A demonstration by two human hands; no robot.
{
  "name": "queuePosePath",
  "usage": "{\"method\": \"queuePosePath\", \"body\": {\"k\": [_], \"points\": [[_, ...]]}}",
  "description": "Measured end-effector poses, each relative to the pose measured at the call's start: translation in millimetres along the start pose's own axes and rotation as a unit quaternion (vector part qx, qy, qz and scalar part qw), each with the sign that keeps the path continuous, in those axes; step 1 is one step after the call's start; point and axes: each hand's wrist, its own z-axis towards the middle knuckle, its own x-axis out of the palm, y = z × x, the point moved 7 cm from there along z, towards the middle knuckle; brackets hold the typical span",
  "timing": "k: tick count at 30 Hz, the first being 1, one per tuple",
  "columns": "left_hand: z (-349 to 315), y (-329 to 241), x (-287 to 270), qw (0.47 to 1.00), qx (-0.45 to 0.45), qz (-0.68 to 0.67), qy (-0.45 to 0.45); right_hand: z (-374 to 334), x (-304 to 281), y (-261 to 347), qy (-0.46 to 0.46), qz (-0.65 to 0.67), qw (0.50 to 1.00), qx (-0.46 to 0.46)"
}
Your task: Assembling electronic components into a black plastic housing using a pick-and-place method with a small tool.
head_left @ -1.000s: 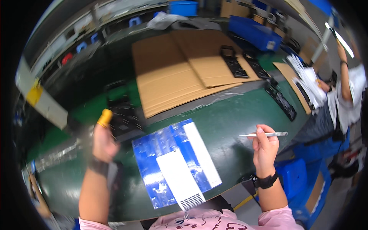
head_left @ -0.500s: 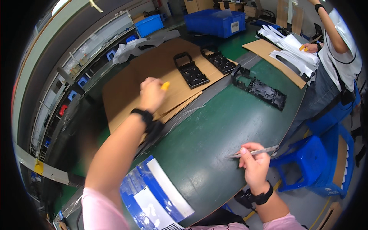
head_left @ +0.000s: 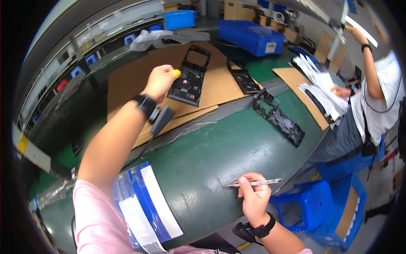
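My left hand (head_left: 158, 84), with a yellow cover on one fingertip, is closed on the left edge of a black plastic frame (head_left: 186, 86). That frame has a loop-shaped upper end and is tilted over the cardboard. My right hand (head_left: 255, 197) pinches metal tweezers (head_left: 270, 181) above the green table, their tips pointing left. A second black frame (head_left: 244, 80) lies at the cardboard's right edge. Another black frame (head_left: 283, 122) lies on the green table to its right.
Brown cardboard (head_left: 127, 84) covers the far left of the table (head_left: 203, 156). A blue-and-white plastic-covered folder (head_left: 158, 199) lies near me. A co-worker (head_left: 376, 91) stands at the right beside white sheets (head_left: 321, 84). Blue bin (head_left: 249, 36) behind; blue stool (head_left: 311, 201) at right.
My left hand has reached the nearest black frame and taken hold of it; the frame has shifted left and turned. The right hand keeps the tweezers. The whole view has swung.
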Motion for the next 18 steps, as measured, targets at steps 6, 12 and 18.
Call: {"method": "queuePosePath", "body": {"k": [6,12,18], "points": [[-244.3,-51.3,-134.6,0.977,-0.051,-0.162,-0.130,-9.7,-3.4,-0.3,0.006,0.012,1.000,-0.017],[-461.1,-24.3,-250.5,0.942,-0.116,-0.107,-0.297,-41.4,17.9,47.3,0.075,-0.072,0.972,-0.213],[-496.5,-116.1,-257.5,0.884,0.082,0.403,-0.223,-156.8,105.0,186.4,0.224,0.189,0.907,-0.303]]}}
